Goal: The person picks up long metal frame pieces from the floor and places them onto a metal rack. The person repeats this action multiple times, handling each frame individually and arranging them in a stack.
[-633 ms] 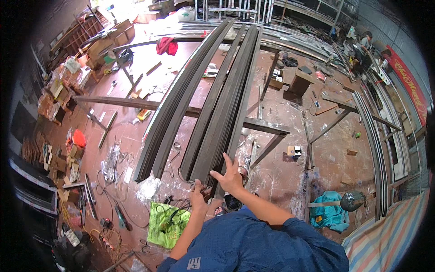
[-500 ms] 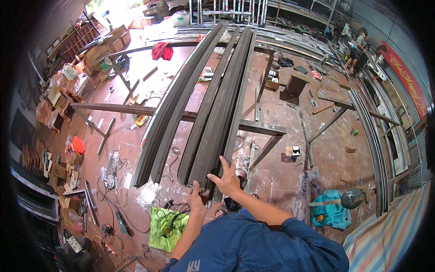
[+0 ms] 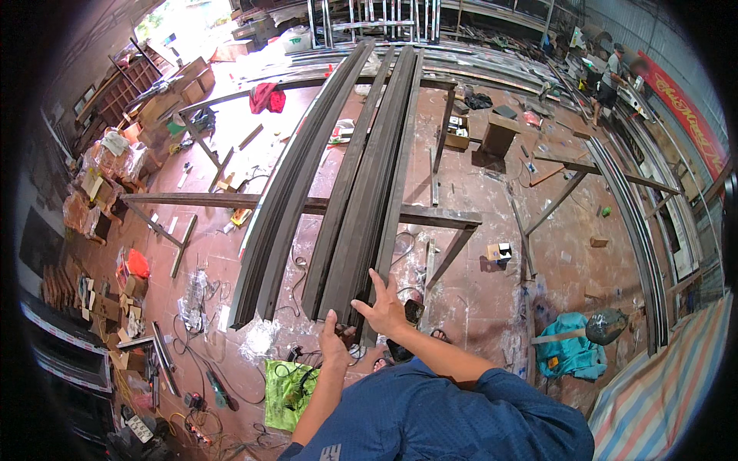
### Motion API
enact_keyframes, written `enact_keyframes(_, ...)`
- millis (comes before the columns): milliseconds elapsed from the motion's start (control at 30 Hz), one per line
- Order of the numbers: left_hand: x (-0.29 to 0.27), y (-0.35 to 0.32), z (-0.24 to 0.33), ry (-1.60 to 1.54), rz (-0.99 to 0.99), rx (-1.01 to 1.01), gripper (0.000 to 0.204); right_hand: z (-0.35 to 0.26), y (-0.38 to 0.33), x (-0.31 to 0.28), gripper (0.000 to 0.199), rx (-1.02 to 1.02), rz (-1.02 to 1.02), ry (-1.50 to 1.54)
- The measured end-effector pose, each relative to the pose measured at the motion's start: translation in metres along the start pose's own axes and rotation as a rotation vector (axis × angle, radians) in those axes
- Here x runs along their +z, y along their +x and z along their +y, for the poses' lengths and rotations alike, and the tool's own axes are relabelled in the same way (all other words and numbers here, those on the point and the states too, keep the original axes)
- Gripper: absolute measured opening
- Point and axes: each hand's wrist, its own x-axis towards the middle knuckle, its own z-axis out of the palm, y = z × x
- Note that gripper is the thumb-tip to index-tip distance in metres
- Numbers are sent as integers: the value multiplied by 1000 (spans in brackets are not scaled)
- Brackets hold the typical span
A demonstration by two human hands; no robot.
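Note:
Several long dark grey-brown metal profiles lie side by side, running away from me across a metal trestle frame (image 3: 446,218). In the middle is a wide profile (image 3: 360,238) whose near end reaches my hands. My left hand (image 3: 334,346) grips that near end, thumb up against the edge; its other fingers are mostly hidden. Along the right side of the same profile, my right hand (image 3: 384,309) rests with fingers and thumb spread. To the left, apart from my hands, lies another pair of profiles (image 3: 284,223).
Cables and a green sack (image 3: 284,396) lie on the floor near my feet. Cardboard boxes (image 3: 108,307) and window frames (image 3: 65,346) crowd the left. At right are more profiles (image 3: 634,238) on a second stand and a teal cloth (image 3: 569,349). A person (image 3: 607,84) stands far right.
My view has shifted slightly, so the scene sits a little lower. Both hands keep their places at the profile's near end. The far person's posture looks more upright.

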Motion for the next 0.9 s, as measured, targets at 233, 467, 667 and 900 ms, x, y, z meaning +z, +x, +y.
enact_keyframes(233, 3, -5, 2, 20, -29, 60, 43, 13, 1, 11, 96, -79, 102, 74)
enact_keyframes(467, 0, -2, -1, 12, -29, 72, 41, 19, 4, 19, 93, -99, 112, 129)
enact_keyframes(667, 1, 2, -3, 8, -14, 81, 42, 13, 1, 14, 92, -66, 81, 144)
enact_keyframes(900, -1, 6, -9, -37, -6, 62, 43, 11, 1, 10, 93, -33, 40, 119)
